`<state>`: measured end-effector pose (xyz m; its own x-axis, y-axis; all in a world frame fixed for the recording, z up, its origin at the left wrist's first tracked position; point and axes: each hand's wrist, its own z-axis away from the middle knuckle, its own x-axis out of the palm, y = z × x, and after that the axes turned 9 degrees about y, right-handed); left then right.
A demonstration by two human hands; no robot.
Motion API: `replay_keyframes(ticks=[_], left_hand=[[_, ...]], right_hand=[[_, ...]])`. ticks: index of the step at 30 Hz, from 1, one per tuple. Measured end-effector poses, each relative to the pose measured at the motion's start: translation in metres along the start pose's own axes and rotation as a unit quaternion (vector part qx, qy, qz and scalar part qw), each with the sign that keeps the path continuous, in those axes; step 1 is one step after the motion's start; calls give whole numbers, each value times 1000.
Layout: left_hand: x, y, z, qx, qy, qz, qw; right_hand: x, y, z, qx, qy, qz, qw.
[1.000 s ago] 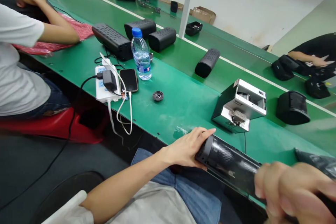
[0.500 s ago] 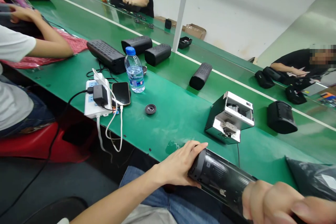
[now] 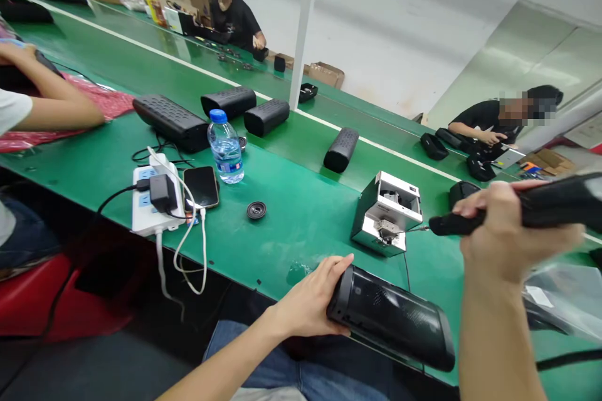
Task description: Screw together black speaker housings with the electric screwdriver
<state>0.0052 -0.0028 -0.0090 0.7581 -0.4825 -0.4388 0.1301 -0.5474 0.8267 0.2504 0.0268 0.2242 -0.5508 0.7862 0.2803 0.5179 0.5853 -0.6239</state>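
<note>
The left hand (image 3: 305,304) lies on one end of a black cylindrical speaker (image 3: 390,319); the fingers are spread and pressed on its top, the thumb is under it, and the speaker rests at the near edge of the green workbench (image 3: 301,244), above the person's jeans. The right hand (image 3: 508,225) is raised and its fingers close around the body of one black electric screwdriver (image 3: 555,207); the thin bit (image 3: 416,230) points to the left, toward one metal screw feeder (image 3: 385,213), and I cannot tell if it touches.

On the bench stand four more black bar speakers (image 3: 341,149); one clear water bottle (image 3: 226,150) is beside them. There are also one smartphone (image 3: 201,188), one white power strip (image 3: 150,200) with one black charger (image 3: 162,193), and one small round speaker driver (image 3: 256,210). On the left, a co-worker's arm (image 3: 56,114) lies near a red cloth (image 3: 113,105); two other people (image 3: 230,19) (image 3: 489,119) work at the far bench.
</note>
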Motion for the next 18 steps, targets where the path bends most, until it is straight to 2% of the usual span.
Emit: replay_keyframes(ticks=[3,13,16,18], left_hand=[[-1,1,-1,-2,-3,-1,1000],[-2,1,0,8,-1,-4,1000],[-2,1,0,-2,-2,-7,1000],[-2,1,0,3,3,-8,1000]], right_hand=[[14,12,11,11,-31,18,999],[13,18,9,57,-34,5,998],[5,8,13,69,-41,3,997],[-7,-9,14,71,-40,-2,997]])
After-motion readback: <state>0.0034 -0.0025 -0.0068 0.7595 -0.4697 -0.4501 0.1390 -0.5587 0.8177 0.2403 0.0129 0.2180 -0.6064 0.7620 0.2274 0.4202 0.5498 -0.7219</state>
